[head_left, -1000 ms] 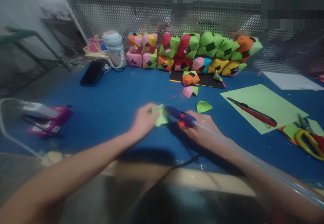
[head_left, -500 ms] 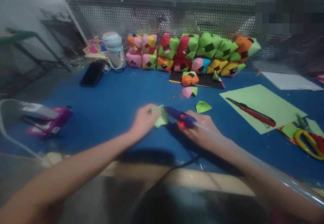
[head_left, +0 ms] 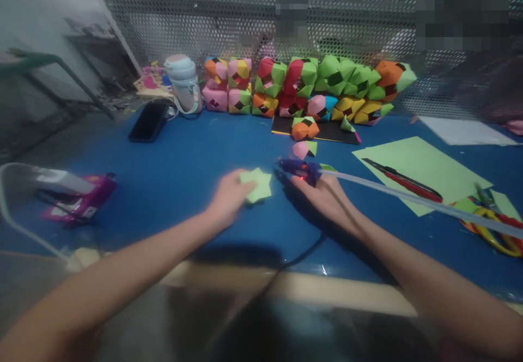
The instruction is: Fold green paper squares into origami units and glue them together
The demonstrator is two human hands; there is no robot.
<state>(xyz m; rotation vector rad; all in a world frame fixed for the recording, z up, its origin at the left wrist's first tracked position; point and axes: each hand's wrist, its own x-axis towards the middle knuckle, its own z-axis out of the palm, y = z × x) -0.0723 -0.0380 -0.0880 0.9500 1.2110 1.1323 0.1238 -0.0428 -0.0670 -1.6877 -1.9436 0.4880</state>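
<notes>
A pale green folded paper piece (head_left: 258, 186) with pointed corners is pinched in my left hand (head_left: 230, 194), just above the blue table. My right hand (head_left: 327, 194) is wrapped round a dark blue glue gun (head_left: 300, 170), whose small red light glows. A long clear glue stick (head_left: 392, 190) sticks out of the gun's back end, over my right forearm. The gun's nozzle points left and stands a little apart from the paper piece. Behind my right hand a green folded paper piece (head_left: 328, 168) is mostly hidden.
Folded paper balls (head_left: 300, 73) stand stacked along the back. At right lie green paper sheets (head_left: 417, 152), a red cutter knife (head_left: 412, 183) and yellow-handled scissors (head_left: 490, 236). Leftward are a phone (head_left: 149, 122), a bottle (head_left: 183, 81) and a magenta device (head_left: 87, 201) with a white cable.
My right hand has drawn the glue gun rightward, away from the paper piece, and the glue stick has swung higher. The paper piece in my left hand now faces me more openly.
</notes>
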